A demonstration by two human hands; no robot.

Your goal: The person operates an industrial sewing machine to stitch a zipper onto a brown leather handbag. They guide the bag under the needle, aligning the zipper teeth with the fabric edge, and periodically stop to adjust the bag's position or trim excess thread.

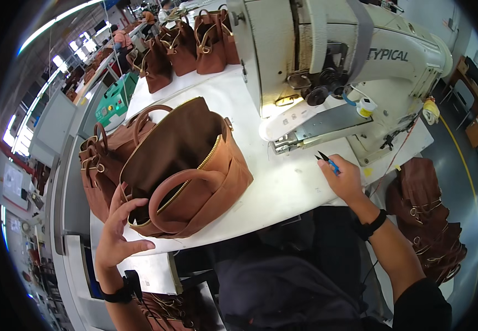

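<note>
A brown leather handbag (231, 176) leans on the white table, its top unzipped and the dark lining showing. Gold zip teeth run along its rim, and one curved handle stands toward me. At the bag's near left end is my left hand (119, 231), fingers touching the edge by the rim and thumb stretched well apart. Some of those fingertips are hidden against the bag. My right hand (345, 179) is closed around small thread snips (334, 166) with blue grips and black pointed blades. It hovers over the table's right side, in front of the sewing machine.
A large white sewing machine (382, 71) fills the back right. Another brown bag (98, 171) stands close behind the handbag on the left. Several finished bags (178, 52) line the far table. A stack of brown leather pieces (423, 215) hangs at the right. Far off, people work.
</note>
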